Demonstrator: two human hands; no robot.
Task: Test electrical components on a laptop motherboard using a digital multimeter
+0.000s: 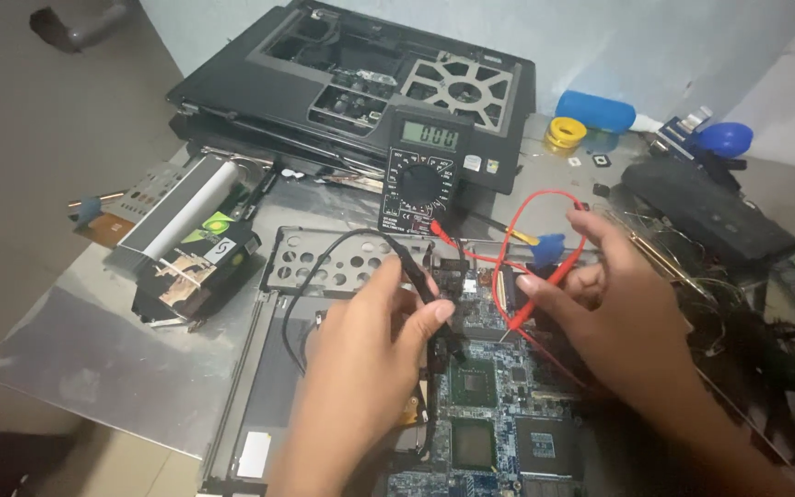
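My left hand (365, 354) grips a black test probe (420, 281), its tip pointing down at a blue circuit board (494, 414). My right hand (614, 308) pinches a red test probe (533, 299) whose tip rests near the board's upper edge. Red and black leads run back to a black digital multimeter (423, 175) with a grey display, lying just beyond the board. The board sits in a metal laptop frame (273, 368).
An opened black laptop shell (360, 78) lies at the back. A cooling unit with a silver pipe (181, 244) sits left. A yellow tape roll (565, 133), a blue cylinder (595, 109), a black keyboard part (706, 207) and tangled wires (765, 359) crowd the right.
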